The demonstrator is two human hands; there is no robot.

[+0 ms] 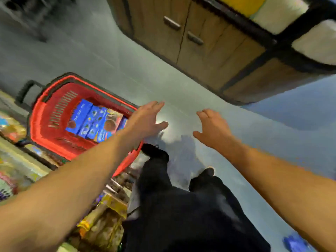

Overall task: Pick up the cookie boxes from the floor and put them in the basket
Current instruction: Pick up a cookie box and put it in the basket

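Lying in the red basket [39, 122] on the floor [112, 57], several blue cookie boxes [94, 121] sit packed side by side against its bottom, so most of the work looks done. One more blue shape [295, 242], blurred at the near right edge of the floor beside the right forearm, may be a remaining box, though it is too smeared to be sure. Both hands hover empty above the bare floor: the left hand [148, 120] hangs over the basket's near rim with fingers spread, and the right hand [211, 127] is well apart from it, fingers loosely curled around nothing, so neither grip holds anything. Dark trouser legs and shoes [208, 171] stand just beside the basket. A wooden cabinet [190, 35] runs along the far edge of the floor, and shelves of packaged goods [11, 128] line the left. To finish well, the person should probably turn toward the blue shape, crouch, and take it by its long sides before carrying it across.
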